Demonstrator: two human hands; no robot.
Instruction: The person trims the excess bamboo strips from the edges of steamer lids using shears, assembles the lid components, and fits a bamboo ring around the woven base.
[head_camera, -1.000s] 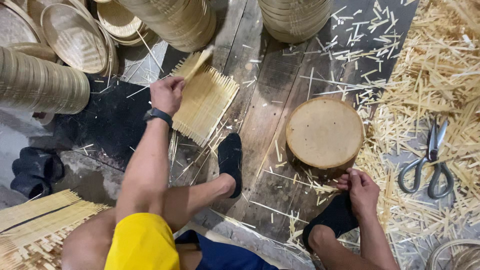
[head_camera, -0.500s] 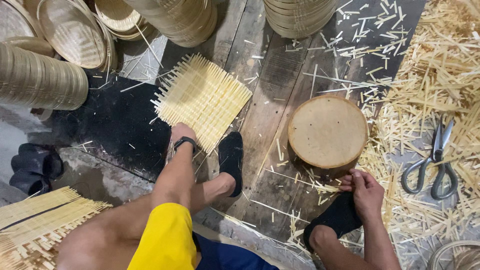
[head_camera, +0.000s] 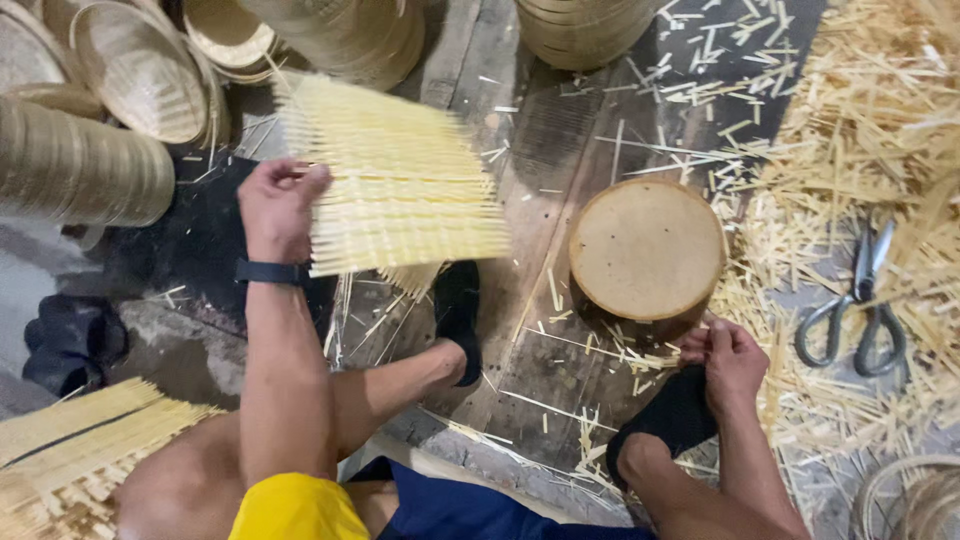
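**Woven mat lifted and swung toward the block**

Since half a second ago the woven bamboo mat (head_camera: 395, 180) has come up off the floor and turned, now held flat in the air by the left hand (head_camera: 275, 205), whose fingers grasp its near edge. The mat hangs just right of that hand, above the dark floor planks (head_camera: 520, 160). The step in hand looks like carrying the mat over; placing it would call for a swing further right to the round wooden block (head_camera: 648, 250). The right hand (head_camera: 730, 360) rests loosely curled at the block's near edge, touching bamboo slivers; whether it pinches one I cannot tell. Beyond it lie scissors (head_camera: 855, 310) among the offcuts (head_camera: 870, 130). Stacked baskets (head_camera: 130, 70) sit above the left hand, cut off by the frame.
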